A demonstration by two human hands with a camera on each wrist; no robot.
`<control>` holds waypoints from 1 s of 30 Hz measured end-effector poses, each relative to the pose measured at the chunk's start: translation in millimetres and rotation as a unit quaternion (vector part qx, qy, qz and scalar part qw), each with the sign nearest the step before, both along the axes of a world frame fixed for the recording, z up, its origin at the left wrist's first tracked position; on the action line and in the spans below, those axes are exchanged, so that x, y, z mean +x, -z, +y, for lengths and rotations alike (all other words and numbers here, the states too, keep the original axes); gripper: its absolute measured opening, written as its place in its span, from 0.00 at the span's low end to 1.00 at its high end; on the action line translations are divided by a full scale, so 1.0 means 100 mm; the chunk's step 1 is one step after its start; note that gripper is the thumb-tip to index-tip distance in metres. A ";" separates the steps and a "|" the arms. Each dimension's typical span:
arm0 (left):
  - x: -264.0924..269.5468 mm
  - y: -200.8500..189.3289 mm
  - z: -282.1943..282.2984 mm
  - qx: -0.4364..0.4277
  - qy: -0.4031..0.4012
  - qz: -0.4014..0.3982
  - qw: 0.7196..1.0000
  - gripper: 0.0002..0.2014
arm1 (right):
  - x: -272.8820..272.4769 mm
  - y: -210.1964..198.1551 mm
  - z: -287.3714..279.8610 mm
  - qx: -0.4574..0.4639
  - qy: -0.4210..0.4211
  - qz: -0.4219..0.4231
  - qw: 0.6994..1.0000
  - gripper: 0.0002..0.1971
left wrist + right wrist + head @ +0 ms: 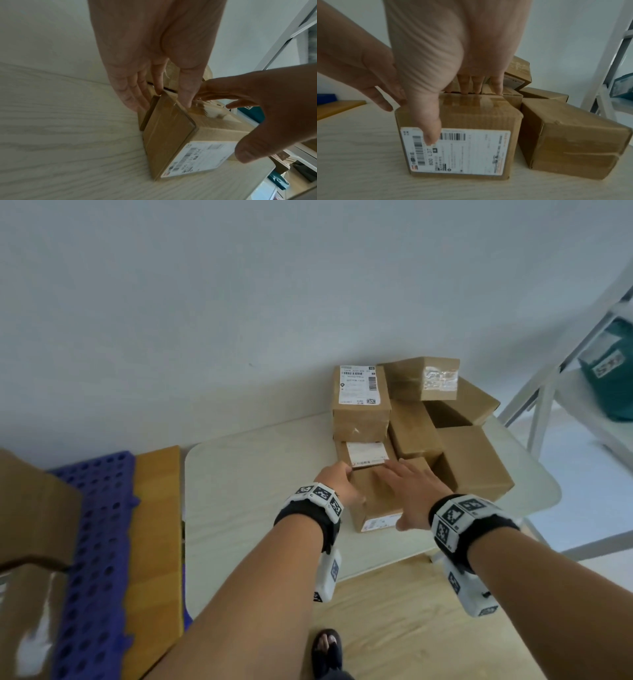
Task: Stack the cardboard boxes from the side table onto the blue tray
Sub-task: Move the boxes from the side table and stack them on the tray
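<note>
Several cardboard boxes (411, 419) are piled at the far right of the pale side table (246, 494). The nearest cardboard box (375, 503) (169, 135) (471, 117) stands on the table with a white shipping label on its front. My left hand (337, 482) (150, 83) lies against its left side with straight fingers and the thumb at the top corner. My right hand (414, 491) (453, 60) spans its top, fingertips hooked at the far edge and thumb down on the label. The blue tray (99, 542) lies on the left.
A cardboard box (34, 508) is on the tray's left part. A yellow-brown board (157, 525) lies between tray and table. A white rack (544, 398) holding a teal item (613, 371) stands to the right. My sandalled foot (327, 652) is on the wooden floor.
</note>
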State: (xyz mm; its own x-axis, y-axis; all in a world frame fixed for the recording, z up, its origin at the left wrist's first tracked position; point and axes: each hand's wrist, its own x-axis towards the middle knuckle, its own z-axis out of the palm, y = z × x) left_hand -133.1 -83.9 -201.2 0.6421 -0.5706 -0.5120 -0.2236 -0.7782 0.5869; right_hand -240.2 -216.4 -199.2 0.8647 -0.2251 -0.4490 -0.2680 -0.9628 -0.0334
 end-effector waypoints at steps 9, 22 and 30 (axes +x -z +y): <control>-0.19 0.02 0.05 0.013 -0.006 0.040 0.999 0.20 | -0.03 0.10 0.00 -0.044 -0.023 -0.033 0.998 0.53; -0.27 0.17 0.20 0.029 -0.038 0.079 0.996 0.21 | -0.11 0.07 0.16 0.005 0.069 -0.008 0.998 0.47; -0.40 -0.02 0.50 -0.005 -0.098 0.057 0.994 0.29 | -0.20 -0.21 0.36 0.077 0.136 -0.044 0.987 0.49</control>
State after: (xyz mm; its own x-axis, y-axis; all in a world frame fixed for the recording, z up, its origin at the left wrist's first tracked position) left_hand -173.3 -34.0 -199.4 0.6798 -0.4463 -0.5820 -0.0012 -0.7942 0.6076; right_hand -260.0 -180.1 -178.6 0.8190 -0.3899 -0.4209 -0.5056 -0.8373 -0.2082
